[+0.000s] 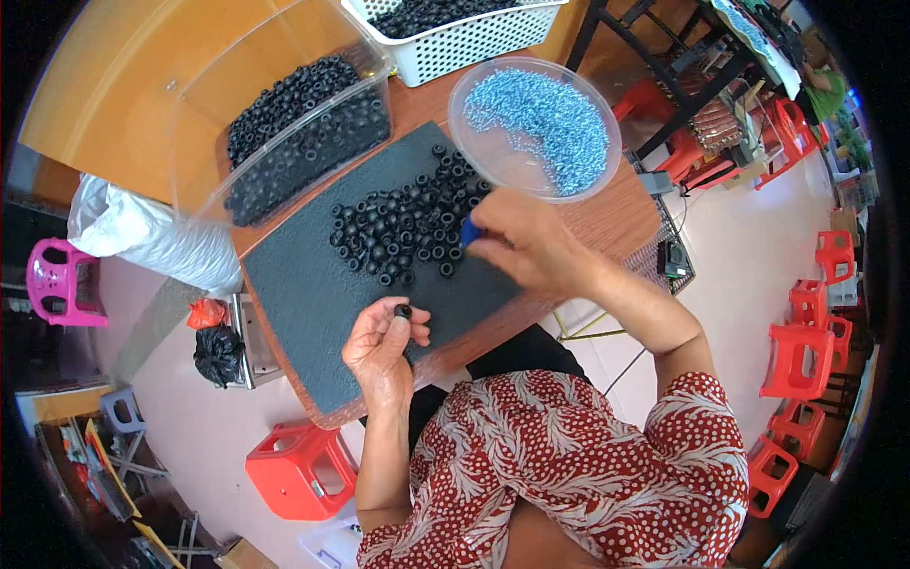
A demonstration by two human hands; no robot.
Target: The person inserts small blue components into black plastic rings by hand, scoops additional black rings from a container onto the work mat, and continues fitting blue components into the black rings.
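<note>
My left hand (379, 351) is over the near part of a dark grey mat (303, 308), pinching a small black round piece with a hole (403, 311) between thumb and fingers. To the right, my right hand (533, 239) is closed on a small blue object (469, 231); its shape is mostly hidden by the fingers. That hand is beside the right edge of a loose pile of similar black pieces (403, 228) on the mat. Beyond it stands a round, shallow, clear container (488, 166) with many tiny blue, shiny pieces inside.
A clear plastic bin (190, 190) of black pieces stands at the table's far left. Behind it is a white perforated basket (455, 52) with more. A white sack (156, 232) leans left of the wooden table (630, 213). Red stools (301, 471) stand on the floor.
</note>
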